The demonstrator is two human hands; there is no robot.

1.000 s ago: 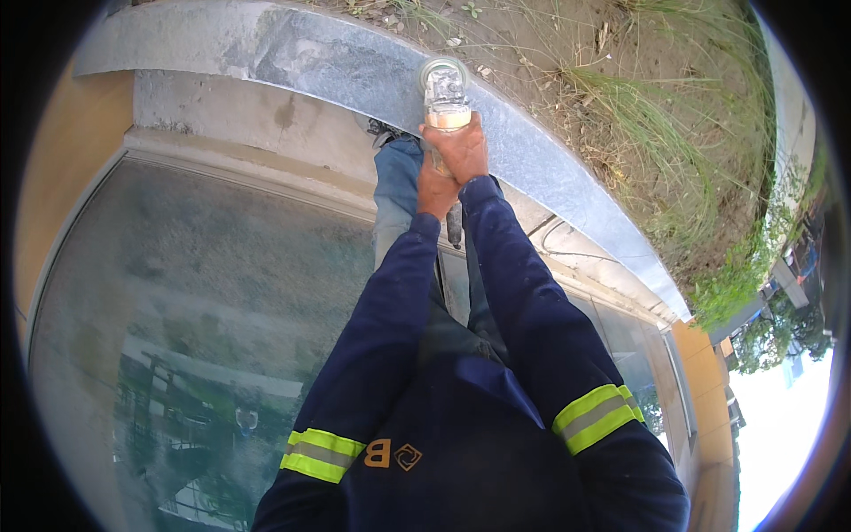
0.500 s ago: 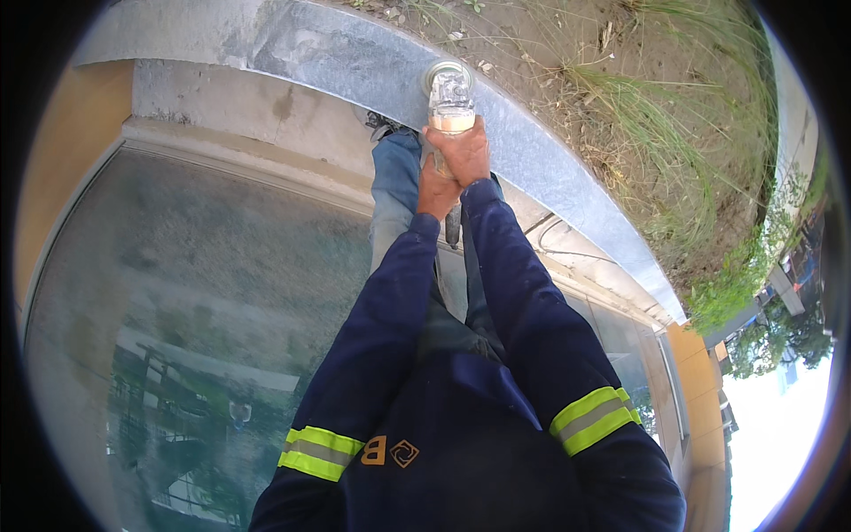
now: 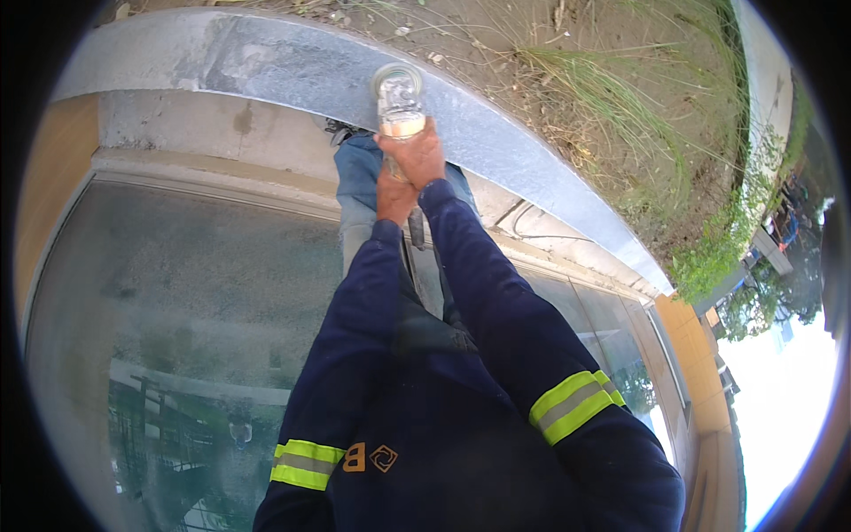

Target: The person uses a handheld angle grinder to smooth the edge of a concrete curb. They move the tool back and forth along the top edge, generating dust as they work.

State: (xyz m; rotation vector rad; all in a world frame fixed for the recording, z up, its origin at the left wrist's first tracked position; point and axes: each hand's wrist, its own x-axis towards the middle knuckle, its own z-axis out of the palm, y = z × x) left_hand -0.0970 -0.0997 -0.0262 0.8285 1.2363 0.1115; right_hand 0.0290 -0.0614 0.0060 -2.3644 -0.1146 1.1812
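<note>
A dust-whitened angle grinder (image 3: 399, 96) has its round disc against the top of a grey curved stone or concrete ledge (image 3: 505, 138). My right hand (image 3: 418, 158) is wrapped round the grinder's body just behind its head. Closer to me, my left hand (image 3: 395, 195) is closed round the grinder's rear part, and the two hands touch. My palms and fingers hide much of the tool's body. A dark end piece (image 3: 417, 229) sticks out below the hands toward me.
Beyond the ledge lies a bed of dry soil with grass tufts (image 3: 603, 89). Glass panes (image 3: 213, 293) with reflections stand on the near left side. A thin cable (image 3: 541, 232) runs at the right of my legs, in jeans (image 3: 357, 168).
The grinder and both hands have shifted left in the view, along with the whole scene, as the view turned slightly. Both hands keep their hold, and the disc stays on the ledge.
</note>
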